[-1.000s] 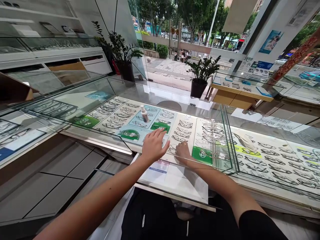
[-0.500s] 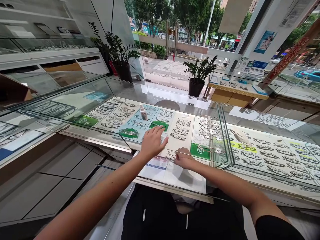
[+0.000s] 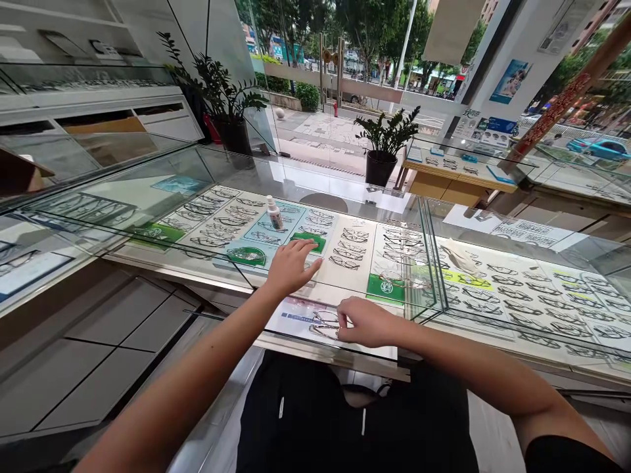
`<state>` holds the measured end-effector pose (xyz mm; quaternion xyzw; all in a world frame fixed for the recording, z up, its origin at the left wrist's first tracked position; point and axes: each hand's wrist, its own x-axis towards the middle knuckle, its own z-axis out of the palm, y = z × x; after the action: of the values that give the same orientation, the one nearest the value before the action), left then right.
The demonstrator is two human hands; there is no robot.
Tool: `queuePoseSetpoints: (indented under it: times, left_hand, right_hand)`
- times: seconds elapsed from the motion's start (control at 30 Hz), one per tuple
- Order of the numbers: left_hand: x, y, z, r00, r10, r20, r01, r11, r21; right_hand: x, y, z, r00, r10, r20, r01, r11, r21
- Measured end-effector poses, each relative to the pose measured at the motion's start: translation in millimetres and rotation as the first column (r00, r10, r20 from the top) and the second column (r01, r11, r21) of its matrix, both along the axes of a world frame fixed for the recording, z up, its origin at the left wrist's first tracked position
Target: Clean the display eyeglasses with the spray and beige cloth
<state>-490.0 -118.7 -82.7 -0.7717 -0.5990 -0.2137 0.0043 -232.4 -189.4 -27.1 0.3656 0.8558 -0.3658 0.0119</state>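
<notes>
My left hand [image 3: 292, 265] rests over the glass top of the display case, palm down with its fingers apart and nothing in it. Nearer to my body and further right, my right hand [image 3: 363, 322] pinches a pair of thin-framed eyeglasses [image 3: 324, 324] by one side, low over the white pull-out tray [image 3: 290, 332]. A small white spray bottle [image 3: 274, 213] stands on the glass beyond my left hand. Rows of eyeglasses [image 3: 349, 248] lie below the glass, beside green cards [image 3: 387, 287].
A second glass case [image 3: 522, 289] with more eyeglasses continues to the right. Potted plants [image 3: 380, 167] stand beyond the counter, before a large window. A pale cloth [image 3: 461, 257] lies on the right case. At the far left are shelves with drawers [image 3: 160, 118].
My right hand has come back toward my body with the eyeglasses, which are now lower over the tray. My left hand stays over the glass, and the view has shifted slightly.
</notes>
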Motion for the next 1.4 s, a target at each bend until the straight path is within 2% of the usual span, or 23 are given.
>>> queuePoseSetpoints:
  times: [0.13, 0.23, 0.3, 0.43, 0.63, 0.8, 0.9, 0.97, 1.0, 1.07, 1.13, 1.2, 1.23, 1.33, 1.4]
  left_hand:
    - [-11.7, 5.0, 1.2, 0.994, -0.051, 0.094, 0.054, 0.998, -0.027]
    - [-17.0, 7.4, 1.1, 0.987, -0.042, 0.153, 0.048, 0.998, -0.036]
    - [-18.0, 7.7, 0.6, 0.987, -0.043, 0.155, 0.049, 0.998, -0.035]
    - [-17.7, 6.1, 0.1, 0.987, -0.050, 0.151, 0.055, 0.998, -0.032]
    - [-16.4, 4.5, 0.5, 0.988, -0.052, 0.148, 0.055, 0.998, -0.017]
    - [-15.6, 5.1, 1.9, 0.986, -0.048, 0.159, 0.052, 0.998, -0.021]
    - [-16.2, 5.3, 0.9, 0.986, -0.051, 0.158, 0.054, 0.998, -0.017]
    - [-16.5, 5.1, 0.1, 0.987, -0.060, 0.152, 0.063, 0.998, -0.017]
    - [-16.4, 4.9, -0.1, 0.987, -0.064, 0.148, 0.066, 0.998, -0.013]
    - [-15.6, 4.8, 0.0, 0.989, -0.051, 0.137, 0.051, 0.999, 0.007]
    - [-13.9, 5.4, 0.5, 0.992, -0.015, 0.124, 0.011, 0.999, 0.036]
    - [-11.9, 6.6, 0.6, 0.993, 0.018, 0.112, -0.024, 0.998, 0.052]
    - [-10.9, 7.3, 0.4, 0.994, 0.025, 0.109, -0.032, 0.998, 0.056]
    - [-8.6, 8.7, -1.5, 0.993, 0.044, 0.111, -0.051, 0.997, 0.063]
    - [-7.3, 8.6, -2.8, 0.991, 0.066, 0.113, -0.075, 0.995, 0.069]
  right_hand:
    - [7.8, 10.7, 59.3, 0.998, -0.013, -0.059, 0.017, 0.997, 0.070]
    - [7.0, 40.2, 79.7, 0.999, -0.029, -0.033, 0.035, 0.980, 0.196]
    - [2.4, 64.1, 77.0, 0.998, -0.043, 0.044, 0.028, 0.951, 0.309]
    - [-7.8, 101.2, 53.0, 0.965, -0.125, 0.228, 0.015, 0.901, 0.433]
    - [-8.1, 115.6, 26.5, 0.948, -0.159, 0.276, 0.012, 0.882, 0.471]
    - [-7.2, 114.6, 16.7, 0.943, -0.166, 0.288, 0.008, 0.877, 0.480]
    - [-6.6, 103.0, 26.3, 0.942, -0.186, 0.281, 0.016, 0.858, 0.513]
    - [-5.3, 85.1, 38.1, 0.959, -0.179, 0.221, 0.031, 0.838, 0.544]
    - [-4.6, 73.4, 43.0, 0.974, -0.153, 0.167, 0.041, 0.844, 0.534]
    - [-3.6, 47.9, 45.4, 0.997, -0.031, 0.069, -0.001, 0.910, 0.416]
    - [-4.1, 26.4, 32.5, 0.996, 0.081, 0.047, -0.090, 0.967, 0.238]
    - [-7.1, 16.0, 4.4, 0.983, 0.155, 0.099, -0.164, 0.982, 0.093]
    - [-9.4, 15.9, -13.0, 0.980, 0.148, 0.129, -0.156, 0.987, 0.048]
    - [-19.0, 34.2, -62.2, 0.983, -0.055, 0.174, 0.046, 0.998, 0.053]
    - [-25.8, 54.5, -82.3, 0.971, -0.176, 0.163, 0.157, 0.980, 0.119]
